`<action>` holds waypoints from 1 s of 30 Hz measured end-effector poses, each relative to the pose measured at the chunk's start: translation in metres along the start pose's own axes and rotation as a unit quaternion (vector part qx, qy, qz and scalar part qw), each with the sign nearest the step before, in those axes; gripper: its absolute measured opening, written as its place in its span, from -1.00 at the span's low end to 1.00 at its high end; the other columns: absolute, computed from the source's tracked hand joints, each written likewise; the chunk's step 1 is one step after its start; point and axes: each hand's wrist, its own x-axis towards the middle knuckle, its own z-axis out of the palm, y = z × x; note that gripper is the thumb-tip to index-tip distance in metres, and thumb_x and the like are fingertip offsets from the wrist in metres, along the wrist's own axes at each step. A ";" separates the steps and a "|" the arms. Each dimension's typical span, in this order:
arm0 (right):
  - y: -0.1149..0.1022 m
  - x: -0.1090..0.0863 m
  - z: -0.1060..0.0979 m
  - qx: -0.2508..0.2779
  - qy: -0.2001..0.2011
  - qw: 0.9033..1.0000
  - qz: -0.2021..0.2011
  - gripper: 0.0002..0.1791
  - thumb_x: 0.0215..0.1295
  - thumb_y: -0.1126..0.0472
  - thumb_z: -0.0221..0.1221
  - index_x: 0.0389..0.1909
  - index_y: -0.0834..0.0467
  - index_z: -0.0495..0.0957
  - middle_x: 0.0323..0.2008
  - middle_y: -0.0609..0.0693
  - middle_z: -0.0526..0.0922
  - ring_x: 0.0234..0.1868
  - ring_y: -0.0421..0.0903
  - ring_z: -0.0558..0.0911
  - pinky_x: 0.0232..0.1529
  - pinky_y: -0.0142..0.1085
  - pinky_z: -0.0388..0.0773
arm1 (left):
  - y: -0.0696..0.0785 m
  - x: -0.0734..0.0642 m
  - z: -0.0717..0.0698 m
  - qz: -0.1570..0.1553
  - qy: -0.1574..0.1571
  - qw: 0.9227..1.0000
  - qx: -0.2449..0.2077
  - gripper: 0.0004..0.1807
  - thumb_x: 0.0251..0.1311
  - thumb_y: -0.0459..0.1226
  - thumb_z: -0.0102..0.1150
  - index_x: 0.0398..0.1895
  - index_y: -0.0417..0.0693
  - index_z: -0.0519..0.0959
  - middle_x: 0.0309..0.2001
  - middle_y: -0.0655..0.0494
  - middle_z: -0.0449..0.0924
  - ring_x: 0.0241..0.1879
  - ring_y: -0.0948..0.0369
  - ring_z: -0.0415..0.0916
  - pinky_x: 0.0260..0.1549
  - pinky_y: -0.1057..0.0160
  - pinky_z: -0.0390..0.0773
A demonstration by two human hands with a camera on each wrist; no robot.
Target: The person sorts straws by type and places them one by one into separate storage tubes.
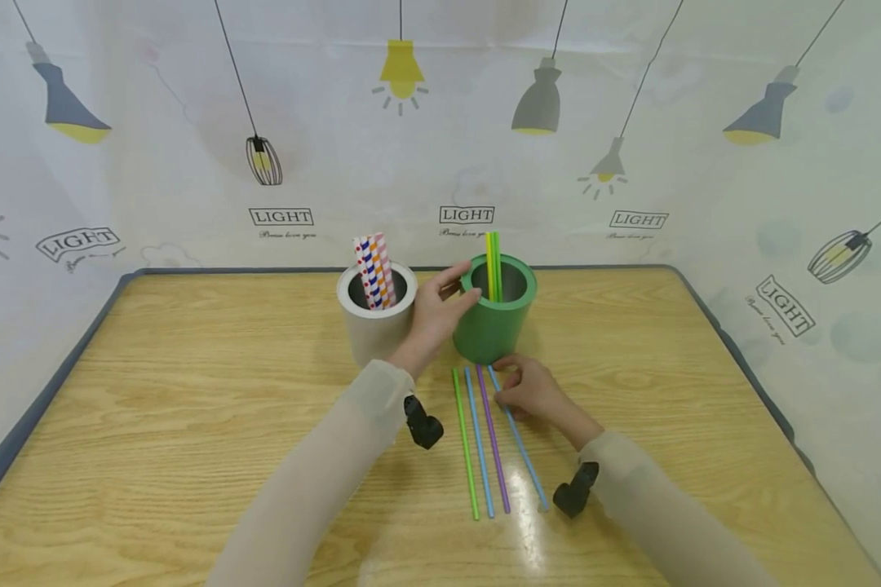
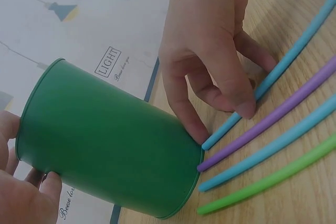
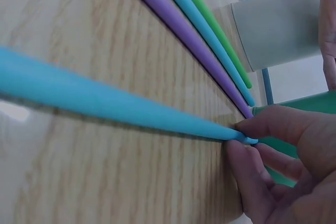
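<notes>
My left hand (image 1: 435, 314) holds the rim of a green cup (image 1: 488, 334), thumb and fingers at its left side. A few yellow and green straws (image 1: 494, 265) stand upright inside the cup. In front of it, my right hand (image 1: 532, 390) pinches the rightmost blue straw (image 1: 523, 448) near its far end, which lies close to the cup's base. In the right wrist view this blue straw (image 3: 105, 100) runs along the table up to the thumb and forefinger. Left of it lie a purple straw (image 1: 493, 440), another blue straw (image 1: 479, 440) and a green straw (image 1: 466, 444).
A white cup (image 1: 370, 334) with several patterned paper straws (image 1: 376, 273) stands left of the green one, beside my left wrist. The wooden table (image 1: 213, 391) ends at a dark edge before a wall covering (image 1: 411, 163) printed with lamps. Both wrists carry small black devices (image 1: 423, 424).
</notes>
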 end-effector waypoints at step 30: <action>0.010 -0.003 -0.018 0.042 -0.057 0.997 -0.036 -0.46 0.02 0.49 0.07 0.11 0.31 0.30 -0.48 0.11 0.46 -0.66 -0.14 0.42 -0.62 -0.24 0.58 | 0.000 0.000 0.001 -0.010 0.001 1.000 -0.009 -0.51 0.07 -0.43 0.22 0.14 -0.11 0.46 0.18 0.06 0.39 0.13 0.12 0.36 0.01 0.32 0.47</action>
